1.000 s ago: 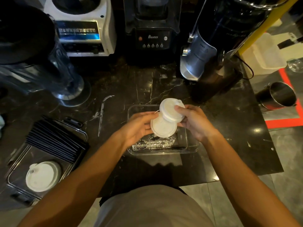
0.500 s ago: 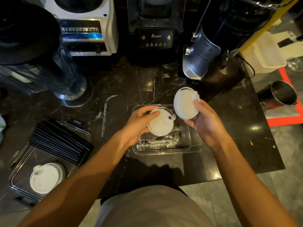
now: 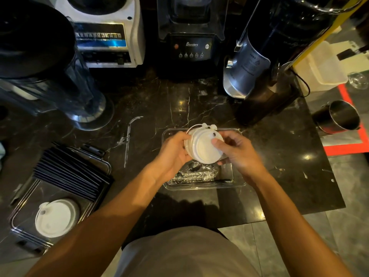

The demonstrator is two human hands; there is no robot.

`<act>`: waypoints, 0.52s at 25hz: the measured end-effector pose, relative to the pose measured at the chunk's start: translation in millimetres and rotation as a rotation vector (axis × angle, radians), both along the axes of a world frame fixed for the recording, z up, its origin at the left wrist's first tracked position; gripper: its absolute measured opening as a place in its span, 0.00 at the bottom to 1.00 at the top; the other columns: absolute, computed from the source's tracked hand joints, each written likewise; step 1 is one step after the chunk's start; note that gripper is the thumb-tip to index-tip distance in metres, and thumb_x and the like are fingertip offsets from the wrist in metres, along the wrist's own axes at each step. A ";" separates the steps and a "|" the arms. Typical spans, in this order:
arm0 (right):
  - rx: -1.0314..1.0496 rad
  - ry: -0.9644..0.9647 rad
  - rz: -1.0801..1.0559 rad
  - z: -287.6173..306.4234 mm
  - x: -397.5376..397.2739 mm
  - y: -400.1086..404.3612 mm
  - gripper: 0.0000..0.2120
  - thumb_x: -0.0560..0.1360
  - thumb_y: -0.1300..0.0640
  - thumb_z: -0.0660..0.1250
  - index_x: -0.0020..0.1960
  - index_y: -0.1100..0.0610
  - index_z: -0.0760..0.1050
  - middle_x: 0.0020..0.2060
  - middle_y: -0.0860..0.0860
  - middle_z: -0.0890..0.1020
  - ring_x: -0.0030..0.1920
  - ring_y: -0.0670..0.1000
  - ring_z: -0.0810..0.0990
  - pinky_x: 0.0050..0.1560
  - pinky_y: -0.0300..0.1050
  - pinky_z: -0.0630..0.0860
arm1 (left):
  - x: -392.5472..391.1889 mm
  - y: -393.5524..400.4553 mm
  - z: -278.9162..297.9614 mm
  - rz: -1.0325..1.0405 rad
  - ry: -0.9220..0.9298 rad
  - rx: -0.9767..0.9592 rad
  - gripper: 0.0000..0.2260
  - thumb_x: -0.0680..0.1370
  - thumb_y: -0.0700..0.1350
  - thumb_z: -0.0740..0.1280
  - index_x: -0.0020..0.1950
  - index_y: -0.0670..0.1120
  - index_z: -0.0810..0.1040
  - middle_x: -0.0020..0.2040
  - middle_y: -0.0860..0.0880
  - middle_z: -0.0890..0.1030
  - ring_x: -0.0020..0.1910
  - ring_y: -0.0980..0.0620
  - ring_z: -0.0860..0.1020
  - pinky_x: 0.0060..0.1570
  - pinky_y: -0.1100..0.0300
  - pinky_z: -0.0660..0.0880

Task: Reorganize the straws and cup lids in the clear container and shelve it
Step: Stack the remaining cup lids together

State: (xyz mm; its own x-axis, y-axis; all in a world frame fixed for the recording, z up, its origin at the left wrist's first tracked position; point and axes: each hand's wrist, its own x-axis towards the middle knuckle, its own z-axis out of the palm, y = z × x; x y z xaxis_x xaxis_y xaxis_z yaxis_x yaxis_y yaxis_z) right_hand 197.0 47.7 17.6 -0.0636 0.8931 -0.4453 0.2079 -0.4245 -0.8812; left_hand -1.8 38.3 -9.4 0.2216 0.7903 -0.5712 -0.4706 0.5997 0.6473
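A clear container (image 3: 235, 181) rests on the dark marble counter in front of me, with wrapped straws (image 3: 193, 173) lying in its near half. Above it, both hands hold a stack of white cup lids (image 3: 203, 145). My left hand (image 3: 173, 154) grips the stack's left edge. On the right edge sits my right hand (image 3: 237, 151), its thumb pressed on the top lid. At the lower left a second clear container (image 3: 24, 198) holds a row of black sachets (image 3: 69, 172) and another white cup lid (image 3: 56, 217).
Blenders (image 3: 191, 37) and other machines line the back of the counter. A loose wrapped straw (image 3: 127, 140) lies on the marble left of the container. A steel cup (image 3: 339, 116) sits low to the right, past the counter's right edge (image 3: 323, 156).
The two lids were held apart, one in each hand; now they are pressed together into one stack held by both hands over the container.
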 end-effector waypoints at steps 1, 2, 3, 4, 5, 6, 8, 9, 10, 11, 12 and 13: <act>0.017 -0.036 0.015 -0.3 -2.0 -0.6 0.10 0.78 0.55 0.74 0.59 0.54 0.82 0.53 0.56 0.82 0.46 0.51 0.85 0.35 0.47 0.84 | 0.6 -2.0 0.7 -0.013 -0.005 0.011 0.15 0.84 0.45 0.61 0.65 0.39 0.80 0.63 0.39 0.83 0.57 0.43 0.83 0.58 0.47 0.80; 0.029 -0.051 0.020 -0.4 -4.2 -1.3 0.10 0.78 0.54 0.74 0.58 0.54 0.81 0.53 0.56 0.83 0.46 0.49 0.85 0.37 0.47 0.85 | 1.6 -3.4 1.2 -0.028 -0.005 0.032 0.15 0.84 0.47 0.62 0.65 0.41 0.81 0.62 0.40 0.84 0.58 0.44 0.83 0.60 0.46 0.80; 0.030 -0.051 0.023 -0.5 -5.9 -2.0 0.10 0.78 0.54 0.73 0.58 0.54 0.81 0.53 0.56 0.83 0.45 0.49 0.85 0.39 0.47 0.85 | 2.9 -4.6 1.5 -0.038 0.000 0.053 0.15 0.84 0.48 0.64 0.66 0.42 0.81 0.63 0.40 0.84 0.59 0.44 0.83 0.61 0.45 0.79; 0.018 -0.045 0.026 -0.7 -7.4 -2.5 0.10 0.79 0.53 0.73 0.59 0.54 0.81 0.53 0.55 0.83 0.46 0.49 0.86 0.40 0.48 0.86 | 3.8 -5.6 1.3 -0.039 0.011 0.064 0.16 0.83 0.48 0.66 0.66 0.42 0.81 0.63 0.39 0.83 0.60 0.43 0.82 0.62 0.43 0.78; -0.001 -0.038 0.026 -1.2 -8.2 -3.0 0.11 0.79 0.52 0.73 0.60 0.53 0.81 0.53 0.55 0.84 0.46 0.50 0.86 0.41 0.50 0.86 | 4.3 -6.2 1.2 -0.034 0.019 0.064 0.16 0.82 0.47 0.68 0.67 0.41 0.80 0.64 0.38 0.83 0.61 0.42 0.82 0.63 0.43 0.78; -0.020 -0.029 0.021 -2.0 -8.3 -3.6 0.12 0.79 0.52 0.73 0.60 0.53 0.80 0.54 0.55 0.84 0.46 0.51 0.87 0.41 0.51 0.86 | 4.5 -6.3 0.9 -0.024 0.019 0.052 0.16 0.82 0.46 0.68 0.68 0.40 0.79 0.64 0.38 0.82 0.62 0.41 0.82 0.63 0.43 0.78; -0.048 0.024 0.006 -5.3 -6.9 -4.4 0.13 0.78 0.52 0.73 0.60 0.54 0.80 0.54 0.55 0.84 0.47 0.51 0.87 0.39 0.50 0.86 | 3.2 -7.0 0.4 0.004 -0.035 0.022 0.17 0.82 0.44 0.67 0.68 0.39 0.78 0.64 0.38 0.82 0.60 0.43 0.82 0.60 0.48 0.80; -0.058 0.071 -0.001 -6.8 -5.7 -4.8 0.13 0.78 0.53 0.74 0.60 0.55 0.80 0.54 0.55 0.84 0.48 0.51 0.88 0.39 0.48 0.85 | 2.3 -8.1 0.9 0.017 -0.077 0.012 0.17 0.81 0.44 0.67 0.68 0.38 0.78 0.63 0.39 0.83 0.59 0.44 0.83 0.57 0.50 0.82; -0.066 0.123 -0.007 -7.5 -4.4 -5.2 0.14 0.77 0.53 0.75 0.60 0.55 0.81 0.53 0.55 0.84 0.49 0.52 0.88 0.39 0.47 0.85 | 0.6 -9.1 1.3 0.025 -0.109 0.007 0.18 0.80 0.44 0.67 0.68 0.39 0.79 0.62 0.40 0.84 0.58 0.45 0.83 0.55 0.53 0.83; -0.072 0.167 -0.010 -8.0 -3.2 -5.5 0.16 0.75 0.52 0.76 0.60 0.55 0.81 0.52 0.55 0.85 0.50 0.53 0.88 0.39 0.48 0.85 | -1.0 -10.3 1.3 0.028 -0.126 0.008 0.19 0.79 0.45 0.68 0.68 0.39 0.79 0.62 0.40 0.84 0.57 0.45 0.84 0.54 0.54 0.83; -0.077 0.198 -0.010 -8.5 -1.9 -5.6 0.18 0.72 0.51 0.77 0.59 0.56 0.82 0.51 0.54 0.86 0.50 0.54 0.88 0.39 0.48 0.85 | -2.2 -11.7 0.3 0.026 -0.127 0.014 0.19 0.78 0.45 0.68 0.67 0.39 0.79 0.62 0.40 0.84 0.57 0.46 0.84 0.54 0.54 0.83; -0.082 0.214 -0.007 -8.8 -0.7 -5.4 0.20 0.70 0.50 0.78 0.59 0.57 0.82 0.49 0.53 0.86 0.50 0.54 0.88 0.39 0.48 0.85 | -2.7 -13.1 -1.3 0.022 -0.117 0.021 0.19 0.78 0.45 0.68 0.67 0.39 0.79 0.62 0.40 0.84 0.57 0.45 0.84 0.55 0.54 0.83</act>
